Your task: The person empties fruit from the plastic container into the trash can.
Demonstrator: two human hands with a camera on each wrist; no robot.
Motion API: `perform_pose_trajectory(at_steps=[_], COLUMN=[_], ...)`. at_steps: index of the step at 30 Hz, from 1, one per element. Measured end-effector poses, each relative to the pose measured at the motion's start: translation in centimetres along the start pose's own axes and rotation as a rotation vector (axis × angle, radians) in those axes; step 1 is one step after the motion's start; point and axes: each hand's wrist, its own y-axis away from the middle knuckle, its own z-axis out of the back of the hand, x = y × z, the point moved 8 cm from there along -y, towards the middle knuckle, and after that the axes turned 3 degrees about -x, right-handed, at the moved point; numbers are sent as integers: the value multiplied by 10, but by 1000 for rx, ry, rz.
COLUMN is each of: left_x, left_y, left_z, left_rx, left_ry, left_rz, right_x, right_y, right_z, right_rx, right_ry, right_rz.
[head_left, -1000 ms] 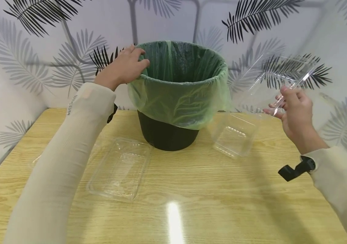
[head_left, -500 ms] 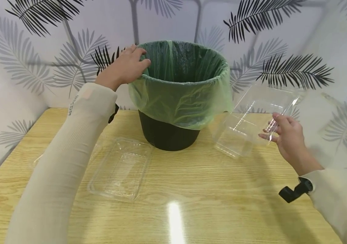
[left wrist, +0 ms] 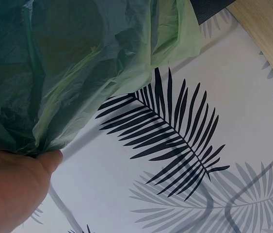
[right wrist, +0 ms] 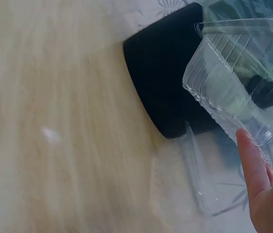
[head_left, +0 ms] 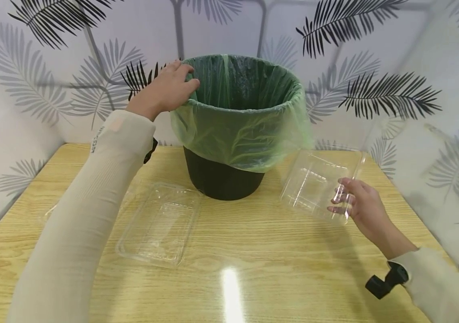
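Note:
A black trash can stands upright at the back of the table, lined with a green trash bag folded over its rim. My left hand grips the bag-covered rim at the left side; its thumb presses the bag in the left wrist view. To the right of the can, my right hand pinches the edge of a clear plastic container, tilted and above the table. Another clear container stands behind it on the table, largely overlapped in the head view.
On the wooden table, a shallow clear plastic tray lies left of the can. Another transparent edge shows beside my left sleeve. A leaf-patterned wall rises directly behind the table.
My right hand has come down and slightly left with the clear container, which now overlaps the one on the table. The left hand stays on the can's rim.

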Motion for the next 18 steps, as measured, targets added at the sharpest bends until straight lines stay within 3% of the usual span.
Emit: perform_pose_trajectory(at_steps=[18], left_x=[-1], left_y=[2], left_z=[0], left_rx=[0], left_ry=[6], left_rz=[-5], right_x=[-51], right_y=[26], right_z=[-36], right_rx=[219], right_ry=[237], right_rz=[-135])
